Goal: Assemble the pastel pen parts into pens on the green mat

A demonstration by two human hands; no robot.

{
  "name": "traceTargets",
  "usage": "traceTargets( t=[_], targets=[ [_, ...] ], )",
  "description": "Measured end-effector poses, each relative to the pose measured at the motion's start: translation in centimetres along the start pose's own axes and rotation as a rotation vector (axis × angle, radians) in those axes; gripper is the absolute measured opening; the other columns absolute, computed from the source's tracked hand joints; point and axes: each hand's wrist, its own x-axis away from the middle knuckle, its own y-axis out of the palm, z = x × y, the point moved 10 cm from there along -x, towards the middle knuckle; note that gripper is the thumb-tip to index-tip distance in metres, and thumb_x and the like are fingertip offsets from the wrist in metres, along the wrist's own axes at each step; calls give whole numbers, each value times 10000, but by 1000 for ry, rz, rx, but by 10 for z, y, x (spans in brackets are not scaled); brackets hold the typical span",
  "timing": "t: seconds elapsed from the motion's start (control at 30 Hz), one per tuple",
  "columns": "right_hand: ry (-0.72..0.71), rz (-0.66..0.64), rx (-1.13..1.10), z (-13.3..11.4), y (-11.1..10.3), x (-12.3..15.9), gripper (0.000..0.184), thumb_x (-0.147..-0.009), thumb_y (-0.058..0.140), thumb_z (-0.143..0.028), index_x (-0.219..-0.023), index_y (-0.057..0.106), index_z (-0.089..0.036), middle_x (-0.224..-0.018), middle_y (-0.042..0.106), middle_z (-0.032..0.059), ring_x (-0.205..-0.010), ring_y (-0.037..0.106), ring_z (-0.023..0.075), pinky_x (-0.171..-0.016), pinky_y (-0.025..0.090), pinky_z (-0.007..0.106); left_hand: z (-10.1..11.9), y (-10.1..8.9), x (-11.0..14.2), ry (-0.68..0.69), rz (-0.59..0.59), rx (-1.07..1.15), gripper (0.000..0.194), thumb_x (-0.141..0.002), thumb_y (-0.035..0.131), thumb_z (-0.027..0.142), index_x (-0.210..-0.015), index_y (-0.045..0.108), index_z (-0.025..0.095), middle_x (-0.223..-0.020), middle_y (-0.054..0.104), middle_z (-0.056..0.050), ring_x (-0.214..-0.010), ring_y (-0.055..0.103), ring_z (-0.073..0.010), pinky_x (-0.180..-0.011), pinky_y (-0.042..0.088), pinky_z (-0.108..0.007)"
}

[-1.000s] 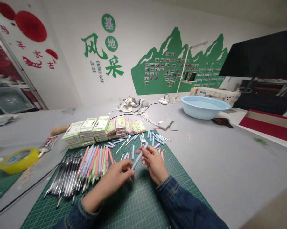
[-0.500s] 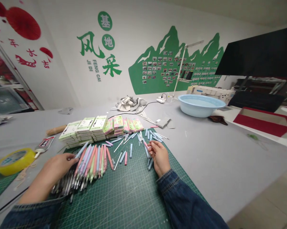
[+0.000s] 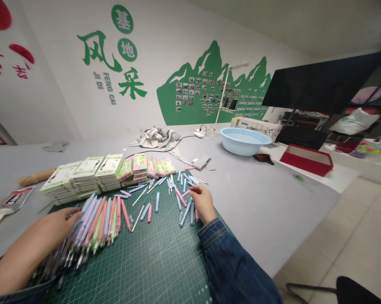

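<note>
My left hand (image 3: pixel 60 223) lies over the left end of a row of pastel pens (image 3: pixel 98 221), its fingers curled on the light-blue ones. The pens have blue, purple, coral and green barrels with clear ends. To the right, my right hand (image 3: pixel 203 203) pinches a short purple pen barrel (image 3: pixel 186 193) between thumb and fingertips. Beside that hand lie loose blue barrels (image 3: pixel 186 212) and a pink barrel (image 3: pixel 180 196). Thin white refills (image 3: pixel 138 218) and more barrels are scattered over the green cutting mat (image 3: pixel 140 261).
Stacked white-green boxes (image 3: pixel 85 164) and pink-green boxes (image 3: pixel 140 164) line the mat's far edge. Behind them lies crumpled cloth (image 3: pixel 157 137). A blue basin (image 3: pixel 244 143) and red box (image 3: pixel 306 160) stand right. A glue tube (image 3: pixel 14 200) lies left.
The view has swung to the right. My right hand has moved slightly right, leaving the pink barrel lying on the loose pile. The blue pen at my left hand now lies down among the others.
</note>
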Motion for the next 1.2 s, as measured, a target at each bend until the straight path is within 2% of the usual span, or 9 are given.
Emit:
traceTargets(
  t=[0.07, 0.2, 0.33, 0.43, 0.63, 0.8, 0.93, 1.03, 1.2],
  targets=[
    [-38, -36, 110, -5, 4, 3, 143, -652, 581, -126, -751, 672, -173, -773, 672, 31, -770, 594, 186, -771, 428, 311, 17, -15, 9, -83, 68, -99, 456, -800, 394, 486, -1018, 662, 188, -1010, 691, -196, -912, 620, -391, -772, 460, -474],
    [-141, -130, 301, -22, 24, 19, 149, -691, 618, -129, -799, 698, -194, -828, 663, 47, -852, 578, 198, -841, 391, 311, 113, -24, 32, 19, 103, -53, 441, -852, 350, 443, -1059, 655, 201, -1038, 693, -129, -901, 632, -319, -771, 453, -389],
    [-351, -201, 885, -37, 61, 42, 313, -785, 599, -214, -1095, 624, -175, -988, 633, 118, -949, 562, 243, -795, 422, 327, 211, 14, 44, 275, -23, 86, 349, -856, 388, 367, -983, 682, 228, -1027, 700, -71, -946, 625, -240, -809, 426, -316],
    [-413, -185, 1051, -38, 77, 52, 334, -841, 499, -148, -1165, 572, -116, -980, 629, 164, -961, 568, 269, -765, 433, 346, 242, 40, 42, 348, -9, 140, 302, -846, 422, 334, -939, 692, 234, -984, 706, -70, -937, 626, -226, -804, 416, -297],
    [-289, -137, 973, -30, 70, 49, 218, -818, 498, -140, -987, 629, -96, -919, 660, 176, -881, 624, 254, -826, 409, 378, 245, 78, 20, 290, -34, 458, 246, -814, 488, 324, -829, 695, 192, -831, 712, -75, -768, 637, -200, -698, 433, -279],
    [-265, -276, 536, -35, 76, 54, 61, -760, 577, -207, -759, 624, -169, -748, 664, 49, -718, 604, 178, -700, 423, 298, 235, 103, 11, 52, -202, 1135, 361, -778, 554, 484, -891, 641, 154, -560, 564, 19, -385, 449, -93, -372, 320, -197],
    [-196, -434, 6, -45, 84, 63, 123, -748, 635, -273, -822, 634, -175, -734, 644, 22, -676, 585, 152, -623, 436, 263, 232, 104, 11, -37, -319, 1588, 234, -773, 631, 359, -835, 608, 134, -511, 503, 45, -383, 438, -50, -347, 312, -130],
    [26, -690, -459, -49, 101, 79, 333, -823, 571, -347, -1130, 578, -220, -861, 675, 42, -720, 624, 157, -622, 474, 275, 220, 101, 6, -109, -350, 1876, 136, -810, 600, 252, -824, 605, 117, -551, 539, 16, -449, 510, -56, -402, 411, -122],
    [32, -821, -634, -68, 107, 93, 299, -749, 675, -247, -1043, 657, -193, -936, 692, 63, -733, 634, 146, -638, 482, 259, 218, 94, 5, -60, -412, 1990, 96, -808, 604, 210, -817, 610, 115, -553, 539, 10, -453, 514, -67, -401, 451, -141]
  ],
)
